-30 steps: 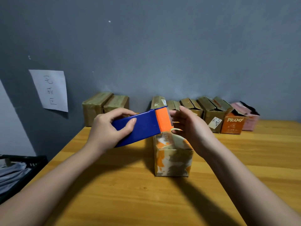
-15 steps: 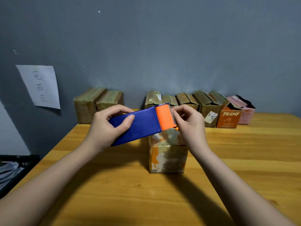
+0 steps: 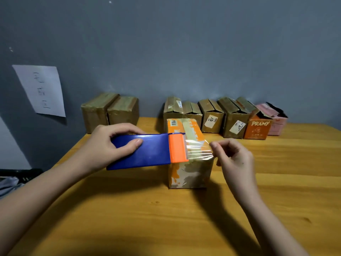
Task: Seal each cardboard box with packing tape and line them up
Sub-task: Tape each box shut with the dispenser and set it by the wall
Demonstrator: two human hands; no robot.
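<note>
Bare wooden surface [image 3: 166,218] lies open toward 6 o'clock of the orange-patched cardboard box [image 3: 188,172]. The left hand [image 3: 108,145] grips the blue-and-orange tape dispenser [image 3: 147,150], its long axis running 9 to 3 o'clock. The right hand [image 3: 234,159] pinches the clear tape [image 3: 198,149].

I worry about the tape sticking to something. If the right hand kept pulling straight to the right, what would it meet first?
Probably nothing: the right hand, pinching the clear packing tape from the blue-and-orange dispenser, has only bare wooden table to its right. The row of boxes looks farther back, though depth is unclear.
</note>
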